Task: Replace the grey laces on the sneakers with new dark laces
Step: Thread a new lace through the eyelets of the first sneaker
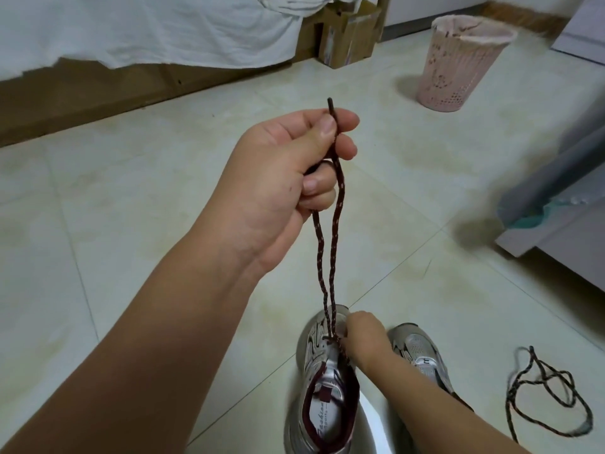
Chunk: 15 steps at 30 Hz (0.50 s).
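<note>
The left hand (294,165) was raised well above the floor, its thumb and curled fingers pinching both strands of a dark lace (330,250) flecked with pale dots; one tipped end of the lace stood up past the fingertips. The two strands ran down, close together, to the front eyelets of a grey sneaker (322,398) with a maroon collar, which stood on the tiled floor (131,198) at the near centre with its toe pointing away. The right hand (365,339) rested on the toe end of that sneaker at the point where the lace entered; its fingers were bent against the upper, but whether they pinched the lace or only pressed the sneaker could not be told. A second grey sneaker (417,352) stood just to the right, partly hidden behind the right forearm. Further right on the floor, apart from both sneakers, a second dark lace (550,398) lay loose in an irregular loop. At the far right stood a pink perforated waste basket (458,63). A white sheet (147,27) hung over a wooden bed frame along the far left, with a cardboard box (347,37) beside it. Grey furniture (563,204), blurred, occupied the right edge.
</note>
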### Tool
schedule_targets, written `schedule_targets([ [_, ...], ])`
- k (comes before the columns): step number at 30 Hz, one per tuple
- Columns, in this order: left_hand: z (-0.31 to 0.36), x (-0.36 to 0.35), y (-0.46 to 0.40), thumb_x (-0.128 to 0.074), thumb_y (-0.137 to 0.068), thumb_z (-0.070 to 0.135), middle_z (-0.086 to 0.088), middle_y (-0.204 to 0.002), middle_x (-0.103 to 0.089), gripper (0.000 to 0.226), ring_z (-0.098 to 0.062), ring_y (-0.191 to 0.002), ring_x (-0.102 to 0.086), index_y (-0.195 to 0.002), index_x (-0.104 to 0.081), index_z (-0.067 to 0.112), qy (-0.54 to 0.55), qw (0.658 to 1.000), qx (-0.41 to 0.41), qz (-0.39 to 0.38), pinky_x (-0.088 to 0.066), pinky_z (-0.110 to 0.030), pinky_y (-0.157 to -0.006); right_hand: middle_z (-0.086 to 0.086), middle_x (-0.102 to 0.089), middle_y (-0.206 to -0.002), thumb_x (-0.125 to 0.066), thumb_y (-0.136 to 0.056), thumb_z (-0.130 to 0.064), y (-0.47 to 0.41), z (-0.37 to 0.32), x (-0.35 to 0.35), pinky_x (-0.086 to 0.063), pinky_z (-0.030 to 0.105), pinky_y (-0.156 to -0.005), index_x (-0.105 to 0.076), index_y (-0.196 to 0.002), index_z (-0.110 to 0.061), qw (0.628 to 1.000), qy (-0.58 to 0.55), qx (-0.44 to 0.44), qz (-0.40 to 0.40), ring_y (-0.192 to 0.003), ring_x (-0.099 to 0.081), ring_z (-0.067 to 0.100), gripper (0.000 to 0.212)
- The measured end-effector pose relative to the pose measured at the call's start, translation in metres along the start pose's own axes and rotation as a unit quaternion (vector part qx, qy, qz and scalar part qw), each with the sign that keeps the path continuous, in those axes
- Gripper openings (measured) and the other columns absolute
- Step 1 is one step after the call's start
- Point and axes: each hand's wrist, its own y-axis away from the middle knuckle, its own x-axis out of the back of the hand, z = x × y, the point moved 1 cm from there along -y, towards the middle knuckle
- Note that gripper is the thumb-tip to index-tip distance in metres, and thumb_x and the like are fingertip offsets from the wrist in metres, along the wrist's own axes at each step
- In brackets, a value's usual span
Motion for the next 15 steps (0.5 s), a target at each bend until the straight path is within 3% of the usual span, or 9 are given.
schedule_targets([
  [5,-0.008,0.005,-0.002,-0.04,-0.095,0.006,0.003,-0.056,-0.055,0.025,-0.001,-0.035,-0.026,-0.081,-0.06,0.008,-0.011,1.0,0.009,0.01,-0.02,-0.013,-0.038,0.012,-0.057,-0.103,-0.048,-0.09,-0.007,-0.005,0.007,-0.006,-0.036,0.027,-0.067,-0.059,-0.095,-0.008,1.0,0.01,0.015,0.006,-0.08,-0.048,0.023,0.012],
  [9,-0.017,0.007,-0.002,-0.041,-0.095,0.006,0.003,-0.057,-0.055,0.024,-0.002,-0.035,-0.026,-0.081,-0.06,0.007,-0.024,0.999,0.028,0.02,-0.02,-0.013,-0.037,0.015,-0.06,-0.108,-0.037,-0.089,-0.003,0.003,0.009,0.0,-0.032,0.03,-0.067,-0.045,-0.118,-0.008,0.998,-0.008,0.056,0.031,-0.086,-0.052,0.029,0.03],
  [15,-0.026,0.005,0.002,-0.041,-0.095,0.005,0.003,-0.056,-0.055,0.025,-0.003,-0.035,-0.025,-0.081,-0.06,0.008,-0.045,0.997,0.054,0.016,-0.019,-0.013,-0.037,0.005,-0.057,-0.105,-0.047,-0.091,-0.014,0.007,0.013,0.005,-0.033,0.03,-0.068,-0.045,-0.106,-0.015,0.99,-0.059,0.106,0.067,-0.088,-0.047,0.023,0.015],
])
